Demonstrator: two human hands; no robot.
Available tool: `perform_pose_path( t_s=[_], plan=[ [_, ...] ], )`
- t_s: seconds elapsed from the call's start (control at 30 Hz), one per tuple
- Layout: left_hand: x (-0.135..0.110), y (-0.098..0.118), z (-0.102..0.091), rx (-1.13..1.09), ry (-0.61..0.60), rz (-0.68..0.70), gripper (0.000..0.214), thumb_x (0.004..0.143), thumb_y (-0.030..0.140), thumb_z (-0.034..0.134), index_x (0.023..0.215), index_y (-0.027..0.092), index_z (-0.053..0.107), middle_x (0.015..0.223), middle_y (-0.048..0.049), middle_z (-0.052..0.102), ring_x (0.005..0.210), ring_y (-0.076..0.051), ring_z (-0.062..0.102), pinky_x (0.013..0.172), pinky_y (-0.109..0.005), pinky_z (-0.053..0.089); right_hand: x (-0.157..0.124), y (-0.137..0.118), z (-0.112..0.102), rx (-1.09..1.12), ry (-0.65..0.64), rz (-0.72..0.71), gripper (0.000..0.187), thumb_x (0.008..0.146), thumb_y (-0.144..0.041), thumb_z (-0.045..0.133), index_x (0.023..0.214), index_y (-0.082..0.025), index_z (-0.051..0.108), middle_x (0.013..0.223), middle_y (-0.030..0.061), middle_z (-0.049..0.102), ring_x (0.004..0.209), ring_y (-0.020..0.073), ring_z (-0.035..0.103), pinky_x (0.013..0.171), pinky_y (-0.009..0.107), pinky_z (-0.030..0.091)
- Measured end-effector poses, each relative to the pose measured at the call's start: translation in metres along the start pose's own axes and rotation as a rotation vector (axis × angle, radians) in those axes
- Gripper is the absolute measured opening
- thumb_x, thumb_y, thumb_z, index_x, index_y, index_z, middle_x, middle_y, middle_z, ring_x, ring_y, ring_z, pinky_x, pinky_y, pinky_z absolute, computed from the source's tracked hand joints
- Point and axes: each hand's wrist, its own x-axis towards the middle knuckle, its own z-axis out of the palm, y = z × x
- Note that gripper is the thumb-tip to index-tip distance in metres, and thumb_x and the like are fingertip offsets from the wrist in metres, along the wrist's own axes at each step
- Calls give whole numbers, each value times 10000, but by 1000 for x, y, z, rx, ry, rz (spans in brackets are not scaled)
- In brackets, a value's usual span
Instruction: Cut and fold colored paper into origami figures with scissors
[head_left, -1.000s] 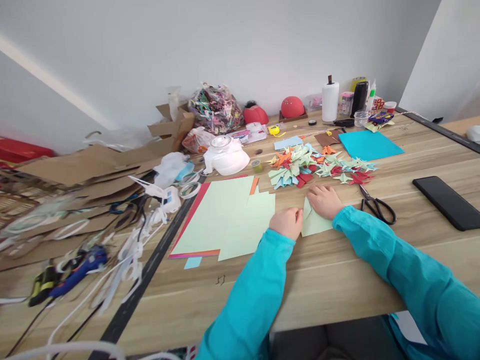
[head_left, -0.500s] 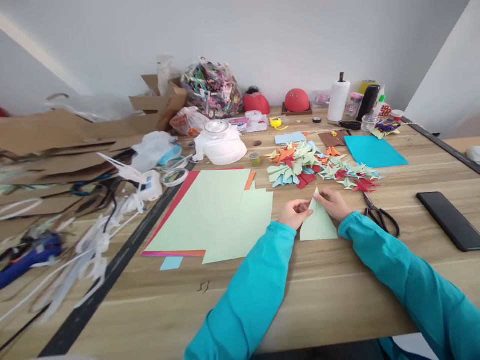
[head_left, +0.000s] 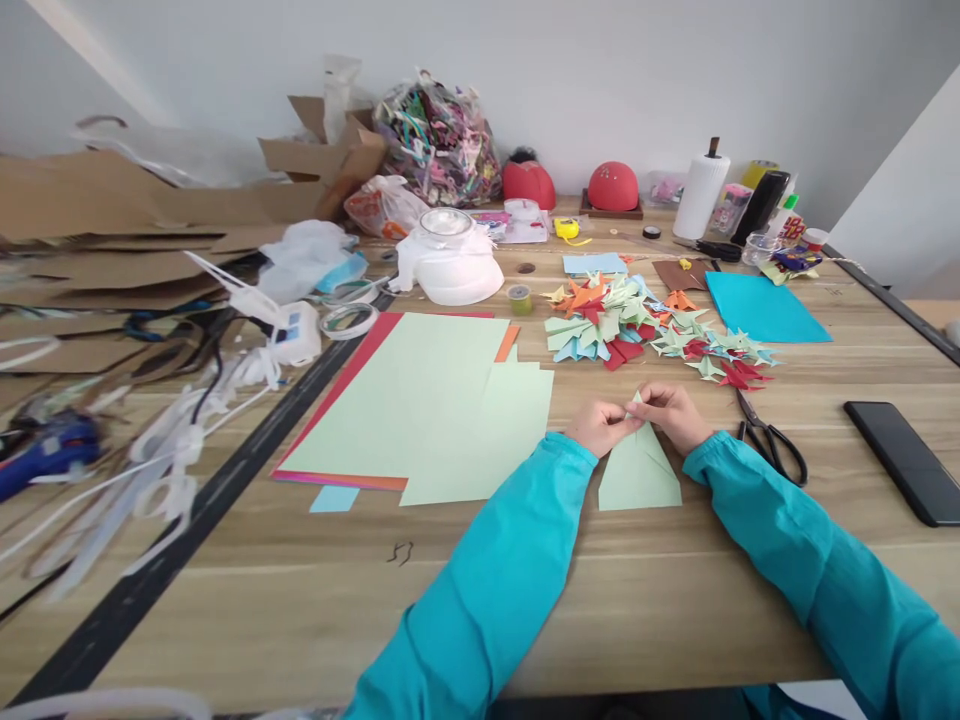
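Observation:
A pale green sheet of paper [head_left: 640, 478], folded to a point at its far end, lies in front of me with its wide edge towards me. My left hand [head_left: 602, 426] pinches the tip from the left. From the right, my right hand [head_left: 672, 414] pinches the same tip, so the fingers of both hands nearly meet. Just beyond my hands is a pile of folded paper cranes [head_left: 615, 315] in green, red, orange and blue. Black-handled scissors [head_left: 772, 440] lie to the right of my right hand.
Stacked coloured sheets [head_left: 390, 400] lie on the left, with a spool [head_left: 519, 298] behind them. A phone [head_left: 907, 462] rests at the right, a turquoise sheet [head_left: 769, 306] farther back. Cardboard [head_left: 135, 200], white strips and a blue glue gun [head_left: 52, 450] crowd the far left.
My left hand has moved up to the paper's tip, beside my right fingers. The view has shifted slightly.

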Motion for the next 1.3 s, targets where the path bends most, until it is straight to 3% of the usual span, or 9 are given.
perform_pose_path(
  t_s=[0.13, 0.3, 0.47, 0.7, 0.83, 0.97, 1.3],
  plan=[
    [0, 2, -3, -65, -91, -57, 559, 522, 631, 698, 406, 166, 410, 431, 74, 263, 467, -60, 244, 466, -251, 170, 1, 1, 1, -13, -15, 3, 414, 572, -458, 791, 497, -170, 503, 530, -58, 439, 535, 77, 352, 517, 240, 271],
    [-1, 1, -7, -120, -153, -134, 479, 502, 589, 735, 466, 146, 556, 422, 60, 368, 450, -75, 319, 460, -251, 223, 1, 4, -1, -13, -35, -9, 436, 657, -487, 733, 473, -174, 490, 527, -48, 401, 548, 88, 331, 530, 257, 257],
    [-1, -1, -5, -128, -177, -157, 439, 509, 541, 755, 462, 145, 571, 402, 53, 401, 416, -74, 339, 439, -245, 236, 1, 4, -2, -62, -21, -7, 457, 671, -534, 702, 461, -177, 510, 532, -31, 401, 548, 99, 329, 525, 267, 263],
    [-2, -3, -9, -137, -203, -145, 401, 555, 526, 731, 584, 132, 662, 508, -1, 583, 455, -106, 474, 435, -233, 327, 3, 8, -1, 13, 203, 38, 470, 641, -568, 712, 481, -183, 494, 501, -43, 394, 507, 89, 310, 498, 256, 275],
    [-3, -3, -10, -169, -189, -118, 381, 566, 505, 730, 612, 130, 678, 531, -9, 603, 467, -111, 490, 439, -233, 339, 3, 5, -3, -70, 121, 22, 489, 656, -596, 687, 489, -180, 490, 497, -46, 381, 511, 86, 309, 494, 250, 274],
    [-2, -3, -8, -91, -116, -62, 353, 587, 468, 712, 527, 130, 633, 461, 20, 528, 438, -86, 429, 419, -222, 290, 2, 2, -3, -116, 17, -4, 480, 623, -561, 731, 486, -173, 482, 517, -45, 418, 525, 83, 338, 504, 242, 283],
    [-2, -2, -10, -96, -191, -104, 342, 532, 451, 769, 608, 129, 683, 559, -12, 630, 513, -136, 542, 463, -237, 393, 3, 8, -4, 47, 142, 90, 453, 614, -548, 741, 519, -183, 489, 488, -56, 424, 459, 76, 346, 446, 234, 260]
  ],
)
